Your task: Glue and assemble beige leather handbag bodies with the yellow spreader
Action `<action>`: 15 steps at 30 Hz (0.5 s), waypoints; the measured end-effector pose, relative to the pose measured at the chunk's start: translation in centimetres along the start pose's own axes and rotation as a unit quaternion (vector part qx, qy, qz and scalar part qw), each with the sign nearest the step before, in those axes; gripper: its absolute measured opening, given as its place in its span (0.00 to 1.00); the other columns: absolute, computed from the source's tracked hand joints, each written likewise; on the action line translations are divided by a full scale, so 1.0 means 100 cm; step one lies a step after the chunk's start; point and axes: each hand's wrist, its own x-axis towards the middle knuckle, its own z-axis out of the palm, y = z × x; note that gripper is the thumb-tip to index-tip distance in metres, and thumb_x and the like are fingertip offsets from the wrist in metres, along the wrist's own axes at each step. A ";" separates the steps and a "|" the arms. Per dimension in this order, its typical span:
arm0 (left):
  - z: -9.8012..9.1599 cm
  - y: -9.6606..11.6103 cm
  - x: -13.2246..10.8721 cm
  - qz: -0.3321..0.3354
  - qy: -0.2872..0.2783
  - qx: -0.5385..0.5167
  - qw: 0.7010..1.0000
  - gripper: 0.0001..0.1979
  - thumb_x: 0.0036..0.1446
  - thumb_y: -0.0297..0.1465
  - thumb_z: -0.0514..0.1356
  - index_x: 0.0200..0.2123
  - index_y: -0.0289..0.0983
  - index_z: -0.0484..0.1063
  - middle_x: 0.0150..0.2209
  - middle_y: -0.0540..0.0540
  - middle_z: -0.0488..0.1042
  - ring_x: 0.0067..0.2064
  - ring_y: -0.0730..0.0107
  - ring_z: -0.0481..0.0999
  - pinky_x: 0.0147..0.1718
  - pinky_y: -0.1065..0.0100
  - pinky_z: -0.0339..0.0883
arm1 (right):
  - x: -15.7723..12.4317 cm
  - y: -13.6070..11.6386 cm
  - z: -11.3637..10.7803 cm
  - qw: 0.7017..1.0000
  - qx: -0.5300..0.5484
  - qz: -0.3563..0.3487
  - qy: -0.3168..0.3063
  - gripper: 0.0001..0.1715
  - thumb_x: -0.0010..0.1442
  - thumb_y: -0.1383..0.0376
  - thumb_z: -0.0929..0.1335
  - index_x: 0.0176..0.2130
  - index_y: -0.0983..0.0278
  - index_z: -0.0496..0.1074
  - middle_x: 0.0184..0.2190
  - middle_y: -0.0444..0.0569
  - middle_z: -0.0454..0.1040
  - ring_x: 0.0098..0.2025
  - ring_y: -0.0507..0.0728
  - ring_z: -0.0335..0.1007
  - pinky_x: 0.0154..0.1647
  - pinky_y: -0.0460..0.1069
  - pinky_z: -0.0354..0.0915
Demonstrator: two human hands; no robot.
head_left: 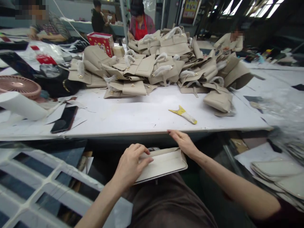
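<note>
A beige handbag [166, 162], seen along a flat pale panel with a dark lower edge, lies across my lap just below the table's front edge. My left hand [133, 161] is curled over its left end, thumb on the pale panel and fingers bent at the far side. Against the right end rests my right hand [186, 145], its fingers stretched out toward the table edge. The handbag's underside and much of its far side are hidden.
A heap of beige handbags [142, 68] with wrapped handles covers the back of the white table [118, 114]. Nearer lie a yellow-and-white tool [184, 114] and a phone [64, 119]. A pink fan [20, 85] stands left; a white grid rack [45, 182] is lower left. People sit beyond.
</note>
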 end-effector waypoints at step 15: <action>0.073 0.051 -0.018 0.023 0.007 -0.017 1.000 0.07 0.62 0.32 0.59 0.30 0.41 0.70 0.33 0.51 0.72 0.38 0.62 0.69 0.38 0.61 0.57 | -0.052 0.123 0.090 0.898 0.378 0.134 0.183 0.22 0.67 0.53 0.60 0.40 0.67 0.72 0.35 0.52 0.76 0.37 0.58 0.74 0.40 0.54 0.72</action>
